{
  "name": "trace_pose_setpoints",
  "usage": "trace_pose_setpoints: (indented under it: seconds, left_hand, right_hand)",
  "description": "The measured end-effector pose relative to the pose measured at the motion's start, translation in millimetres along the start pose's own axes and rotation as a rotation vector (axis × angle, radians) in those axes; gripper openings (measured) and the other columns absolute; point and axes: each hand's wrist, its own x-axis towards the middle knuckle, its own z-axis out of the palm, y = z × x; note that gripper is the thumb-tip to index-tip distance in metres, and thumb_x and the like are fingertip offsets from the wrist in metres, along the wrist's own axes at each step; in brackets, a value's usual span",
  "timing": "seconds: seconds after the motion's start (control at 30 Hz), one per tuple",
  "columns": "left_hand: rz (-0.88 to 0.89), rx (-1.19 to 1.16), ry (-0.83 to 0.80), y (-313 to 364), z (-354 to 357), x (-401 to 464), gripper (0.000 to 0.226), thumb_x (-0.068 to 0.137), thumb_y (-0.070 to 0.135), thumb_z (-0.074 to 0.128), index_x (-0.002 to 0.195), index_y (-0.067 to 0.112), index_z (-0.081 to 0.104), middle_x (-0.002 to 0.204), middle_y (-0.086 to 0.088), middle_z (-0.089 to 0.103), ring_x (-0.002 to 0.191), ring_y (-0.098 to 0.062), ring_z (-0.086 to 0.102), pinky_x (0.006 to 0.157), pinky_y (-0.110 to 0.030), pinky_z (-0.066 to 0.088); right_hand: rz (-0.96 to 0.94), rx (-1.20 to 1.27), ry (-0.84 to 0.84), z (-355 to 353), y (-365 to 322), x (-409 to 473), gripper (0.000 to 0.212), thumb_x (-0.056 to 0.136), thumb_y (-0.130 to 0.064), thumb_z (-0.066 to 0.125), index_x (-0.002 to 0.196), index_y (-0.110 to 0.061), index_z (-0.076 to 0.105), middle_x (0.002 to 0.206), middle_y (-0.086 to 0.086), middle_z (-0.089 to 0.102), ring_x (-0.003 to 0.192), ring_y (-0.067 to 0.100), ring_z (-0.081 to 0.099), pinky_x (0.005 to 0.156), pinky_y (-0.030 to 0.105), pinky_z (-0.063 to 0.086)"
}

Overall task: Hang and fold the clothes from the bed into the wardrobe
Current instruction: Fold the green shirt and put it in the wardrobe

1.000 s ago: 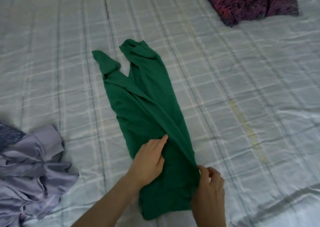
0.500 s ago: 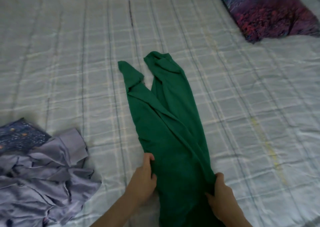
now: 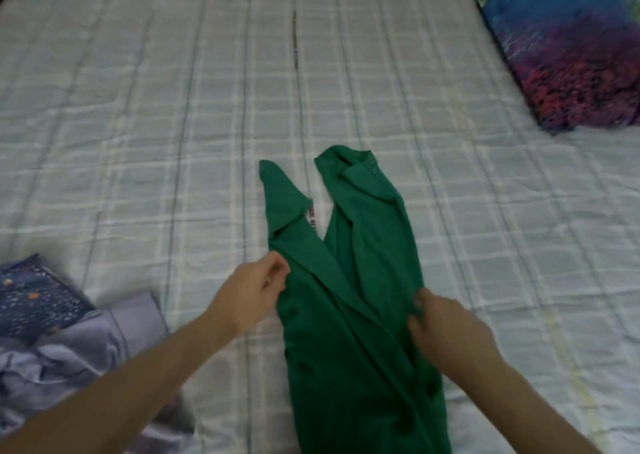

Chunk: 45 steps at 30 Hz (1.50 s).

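Both of my hands have slid up the green shirt point(image 3: 349, 315) since a moment ago, from near its bottom hem to its middle. It lies long and narrow on the bed point(image 3: 173, 141), already folded in from the sides, with its two sleeve ends pointing away from me.

My left hand point(image 3: 252, 290) pinches the left edge of the cloth. My right hand point(image 3: 446, 329) is curled on the right edge, but it is blurry, so I think that grip is holding cloth and cannot be sure.

I think I am about to fold it in half. If one grip lets go, or I pull harder on one side, the folded sides could fall open and get crooked.

A purple shirt point(image 3: 79, 356) waits in a heap on my left, beside some dark spotted cloth point(image 3: 34, 297). A bright pillow point(image 3: 568, 48) sits at the far right.
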Motion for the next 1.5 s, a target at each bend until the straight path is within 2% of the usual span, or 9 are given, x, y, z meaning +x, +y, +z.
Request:
trace_pose_setpoints:
  seconds: [0.1, 0.27, 0.4, 0.53, 0.73, 1.13, 1.3, 1.4, 1.5]
  left_hand:
    - [0.088, 0.004, 0.029, 17.9, -16.2, 52.8, 0.010, 0.099, 0.015, 0.051, 0.100, 0.020, 0.060, 0.085, 0.009, 0.069, 0.077, 0.000, 0.063, 0.069, -0.017, 0.050]
    - [0.263, 0.332, 0.090, 49.4, -12.2, 141.5, 0.017, 0.094, 0.014, 0.051, 0.099, 0.023, 0.065, 0.089, 0.008, 0.068, 0.086, -0.016, 0.057, 0.088, -0.037, 0.041]
    - [0.160, 0.515, -0.003, 47.2, 14.1, 191.8, 0.029, 0.093, 0.046, 0.052, 0.116, 0.030, 0.057, 0.127, 0.007, 0.047, 0.118, -0.018, 0.040, 0.098, -0.038, 0.028]
    - [0.226, 0.448, 0.056, 25.3, 32.2, 206.4, 0.056, 0.076, 0.077, 0.038, 0.103, 0.028, 0.041, 0.108, 0.008, 0.039, 0.100, -0.016, 0.037, 0.085, -0.036, 0.033]
    - [0.178, 0.356, 0.189, 40.5, 38.1, 244.1, 0.034, 0.090, 0.057, 0.049, 0.100, 0.025, 0.056, 0.098, 0.011, 0.044, 0.099, -0.012, 0.042, 0.080, -0.030, 0.021]
    - [0.077, -0.175, 0.135, 56.1, 7.1, 255.5, 0.022, 0.100, 0.031, 0.050, 0.086, 0.014, 0.053, 0.075, 0.000, 0.062, 0.063, -0.008, 0.054, 0.062, -0.023, 0.047]
    - [-0.097, -0.482, 0.141, 64.4, 15.7, 264.7, 0.031, 0.099, 0.038, 0.050, 0.092, 0.009, 0.057, 0.084, -0.004, 0.071, 0.061, -0.012, 0.065, 0.060, -0.024, 0.055]
    - [-0.020, -0.226, 0.067, 60.2, 19.6, 269.6, 0.018, 0.091, 0.030, 0.066, 0.104, 0.020, 0.058, 0.080, 0.005, 0.067, 0.069, -0.003, 0.063, 0.067, -0.014, 0.051]
    - [0.083, -0.182, 0.185, 57.6, 12.7, 270.5, 0.017, 0.090, 0.010, 0.065, 0.102, 0.018, 0.057, 0.074, 0.009, 0.058, 0.065, 0.001, 0.056, 0.062, -0.007, 0.046]
  right_hand:
    - [-0.155, 0.097, 0.239, -32.1, -25.2, 82.6, 0.015, 0.094, -0.027, 0.048, 0.100, -0.014, 0.049, 0.091, 0.005, 0.057, 0.078, 0.024, 0.052, 0.064, 0.033, 0.041]
    - [-0.206, 0.246, 0.395, -59.4, -53.6, 200.2, 0.042, 0.090, -0.045, 0.060, 0.117, -0.014, 0.051, 0.110, 0.006, 0.052, 0.101, 0.026, 0.053, 0.075, 0.039, 0.049]
    - [-0.213, 0.230, 0.314, -58.6, -42.7, 262.8, 0.029, 0.087, -0.038, 0.064, 0.109, -0.020, 0.060, 0.104, 0.003, 0.061, 0.098, 0.025, 0.059, 0.077, 0.035, 0.049]
    - [0.001, 0.511, 0.411, -79.6, -1.7, 292.1, 0.017, 0.091, -0.013, 0.055, 0.100, -0.009, 0.068, 0.092, 0.010, 0.067, 0.086, 0.027, 0.060, 0.070, 0.024, 0.037]
    - [0.049, 0.550, 0.382, -70.2, 0.8, 300.9, 0.022, 0.094, -0.012, 0.044, 0.115, -0.008, 0.052, 0.093, 0.008, 0.057, 0.080, 0.024, 0.052, 0.068, 0.028, 0.035]
    - [0.076, 0.683, 0.558, -64.6, -14.6, 292.2, 0.017, 0.099, -0.010, 0.034, 0.107, -0.008, 0.048, 0.086, 0.005, 0.053, 0.069, 0.019, 0.049, 0.067, 0.032, 0.037]
    - [0.143, 0.509, 0.706, -56.3, -17.4, 293.3, 0.029, 0.094, -0.006, 0.042, 0.122, -0.004, 0.046, 0.119, 0.020, 0.048, 0.108, 0.036, 0.047, 0.086, 0.045, 0.041]
    - [-0.073, 0.417, 0.900, -50.9, -27.8, 275.5, 0.037, 0.089, -0.004, 0.046, 0.126, -0.005, 0.049, 0.121, 0.018, 0.048, 0.107, 0.033, 0.045, 0.090, 0.042, 0.039]
    - [-0.280, 0.269, 0.688, -26.9, -41.1, 260.4, 0.046, 0.093, -0.029, 0.044, 0.137, -0.014, 0.046, 0.134, 0.017, 0.045, 0.121, 0.035, 0.043, 0.101, 0.046, 0.036]
